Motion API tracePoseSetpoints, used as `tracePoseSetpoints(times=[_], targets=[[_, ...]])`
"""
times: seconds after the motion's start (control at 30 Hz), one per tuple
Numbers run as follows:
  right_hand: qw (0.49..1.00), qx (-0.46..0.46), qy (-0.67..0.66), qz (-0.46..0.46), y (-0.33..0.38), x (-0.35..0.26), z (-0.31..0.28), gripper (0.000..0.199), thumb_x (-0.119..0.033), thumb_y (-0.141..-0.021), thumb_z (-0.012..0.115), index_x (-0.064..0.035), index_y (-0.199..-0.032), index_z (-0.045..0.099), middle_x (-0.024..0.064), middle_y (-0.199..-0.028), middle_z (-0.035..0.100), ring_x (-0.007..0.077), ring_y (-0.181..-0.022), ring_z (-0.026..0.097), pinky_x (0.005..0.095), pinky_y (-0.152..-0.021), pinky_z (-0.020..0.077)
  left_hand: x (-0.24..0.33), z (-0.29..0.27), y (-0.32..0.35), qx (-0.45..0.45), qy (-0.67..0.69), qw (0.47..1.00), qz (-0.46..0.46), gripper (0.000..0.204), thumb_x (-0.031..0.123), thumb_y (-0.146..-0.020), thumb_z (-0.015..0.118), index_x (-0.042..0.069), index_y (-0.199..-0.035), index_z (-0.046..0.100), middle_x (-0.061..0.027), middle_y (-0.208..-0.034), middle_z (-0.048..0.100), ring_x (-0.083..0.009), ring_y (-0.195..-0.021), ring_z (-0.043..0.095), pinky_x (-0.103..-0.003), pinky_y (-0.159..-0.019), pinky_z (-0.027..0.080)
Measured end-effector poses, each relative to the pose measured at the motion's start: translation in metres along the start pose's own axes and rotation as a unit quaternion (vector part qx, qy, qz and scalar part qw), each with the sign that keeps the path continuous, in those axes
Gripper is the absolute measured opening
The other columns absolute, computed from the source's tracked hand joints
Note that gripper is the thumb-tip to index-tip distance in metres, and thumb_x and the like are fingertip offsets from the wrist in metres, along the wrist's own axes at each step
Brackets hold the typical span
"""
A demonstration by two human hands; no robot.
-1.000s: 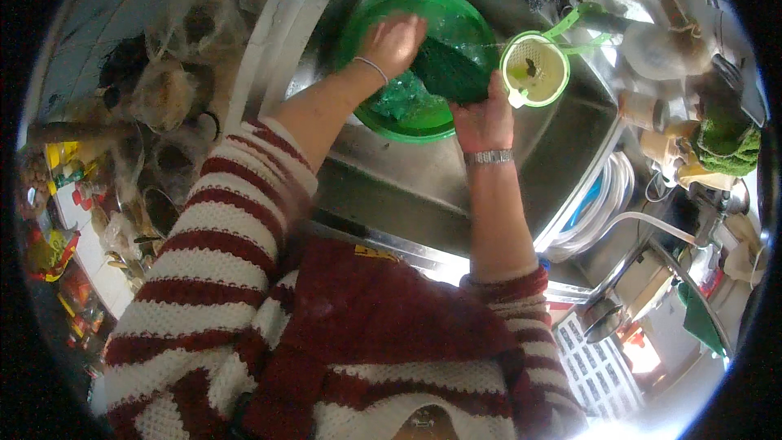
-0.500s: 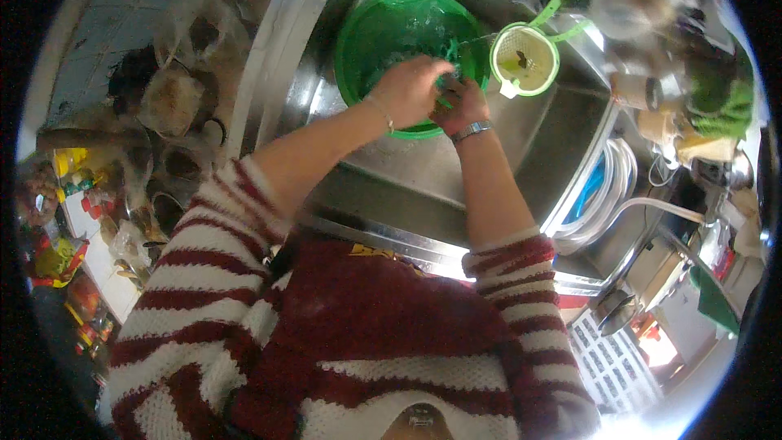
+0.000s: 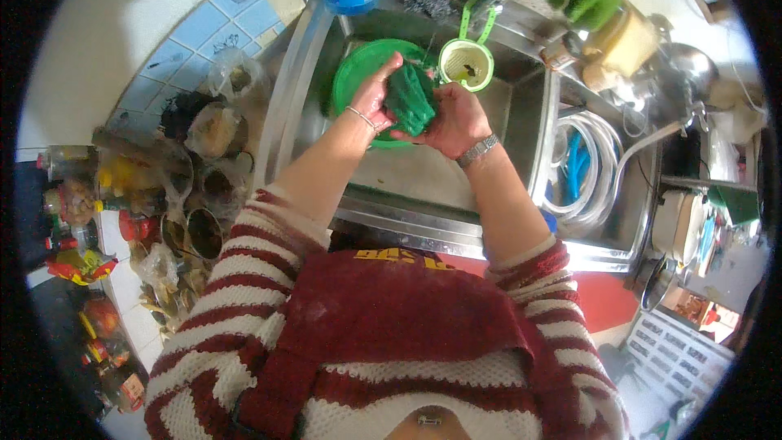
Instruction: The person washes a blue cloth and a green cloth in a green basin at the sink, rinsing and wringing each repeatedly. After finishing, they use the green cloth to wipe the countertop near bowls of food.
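Centrally, above the steel sink (image 3: 423, 175), the left hand (image 3: 373, 106) and right hand (image 3: 456, 118) both clenched a wadded green cloth (image 3: 410, 98) over the green basin (image 3: 354, 73), apparently mid-wring, so firmer counter-twisting seemed called for next.

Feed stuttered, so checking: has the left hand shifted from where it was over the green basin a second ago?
Yes. The left hand has pulled back from over the middle of the green basin toward its near rim, joining the right hand around the green cloth.

Bright daylight, glare lower right, strong fisheye bending, black corners, slight blur.
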State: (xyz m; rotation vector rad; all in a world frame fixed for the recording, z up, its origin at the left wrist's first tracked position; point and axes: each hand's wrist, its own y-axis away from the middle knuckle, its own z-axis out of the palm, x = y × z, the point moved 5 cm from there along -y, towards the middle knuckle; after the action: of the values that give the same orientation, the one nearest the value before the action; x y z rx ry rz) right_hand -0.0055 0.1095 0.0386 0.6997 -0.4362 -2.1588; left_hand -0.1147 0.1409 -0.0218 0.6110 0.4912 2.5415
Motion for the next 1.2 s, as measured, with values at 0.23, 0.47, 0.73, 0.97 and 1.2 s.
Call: tracePoseSetpoints(times=[0.23, 0.47, 0.73, 0.97, 1.2], targets=[[0.988, -0.145, 0.045, 0.034, 0.050, 0.002, 0.027, 0.082, -0.077, -0.085, 0.036, -0.0138, -0.137, 0.045, 0.0140, -0.128, 0.056, 0.0391, -0.108, 0.059, 0.0532, -0.091, 0.0475, 0.029, 0.118, 0.071, -0.162, -0.189, 0.960, 0.130, 0.006, 0.009, -0.087, 0.060, 0.004, -0.085, 0.057, -0.0170, -0.104, 0.066, -0.0306, -0.098, 0.066, -0.045, -0.082, 0.056], [0.971, -0.158, 0.179, 0.005, 0.056, 0.000, 0.047, 0.038, -0.034, -0.084, 0.073, -0.0079, -0.109, 0.059, 0.0104, -0.092, 0.062, 0.0148, -0.069, 0.055, 0.0298, -0.061, 0.0485, 0.048, 0.160, 0.099, -0.100, -0.340, 0.917, 0.185, 0.020, -0.004, -0.081, 0.063, 0.004, -0.099, 0.058, -0.0141, -0.093, 0.066, -0.0231, -0.083, 0.065, -0.040, -0.073, 0.056], [0.635, 0.117, 0.745, -0.169, 0.060, -0.021, 0.080, 0.025, -0.025, -0.078, 0.072, -0.0040, -0.076, 0.060, 0.0155, -0.068, 0.063, 0.0261, -0.061, 0.062, 0.0364, -0.056, 0.0499, 0.060, 0.112, 0.045, 0.075, -0.517, 0.836, 0.172, 0.026, 0.006, -0.076, 0.070, 0.007, -0.102, 0.063, -0.0088, -0.097, 0.066, -0.0238, -0.087, 0.061, -0.041, -0.076, 0.050], [0.511, 0.233, 0.778, -0.281, 0.078, -0.004, 0.098, 0.043, -0.033, -0.077, 0.069, 0.0023, -0.096, 0.054, 0.0265, -0.085, 0.066, 0.0359, -0.076, 0.067, 0.0434, -0.070, 0.0529, 0.058, 0.105, 0.025, 0.156, -0.712, 0.668, 0.149, 0.034, 0.021, -0.079, 0.074, 0.007, -0.108, 0.060, -0.0116, -0.103, 0.064, -0.0257, -0.098, 0.060, -0.043, -0.078, 0.050], [0.988, -0.003, 0.151, 0.019, 0.126, -0.010, 0.075, 0.037, -0.044, -0.093, 0.051, -0.0069, -0.098, 0.053, 0.0002, -0.062, 0.046, 0.0072, -0.041, 0.033, 0.0216, -0.037, 0.0229, 0.068, 0.174, 0.153, -0.164, -0.589, 0.693, 0.382, 0.065, 0.013, -0.076, 0.061, 0.009, -0.138, 0.040, -0.0146, -0.135, 0.043, -0.0330, -0.124, 0.042, -0.045, -0.105, 0.034]])
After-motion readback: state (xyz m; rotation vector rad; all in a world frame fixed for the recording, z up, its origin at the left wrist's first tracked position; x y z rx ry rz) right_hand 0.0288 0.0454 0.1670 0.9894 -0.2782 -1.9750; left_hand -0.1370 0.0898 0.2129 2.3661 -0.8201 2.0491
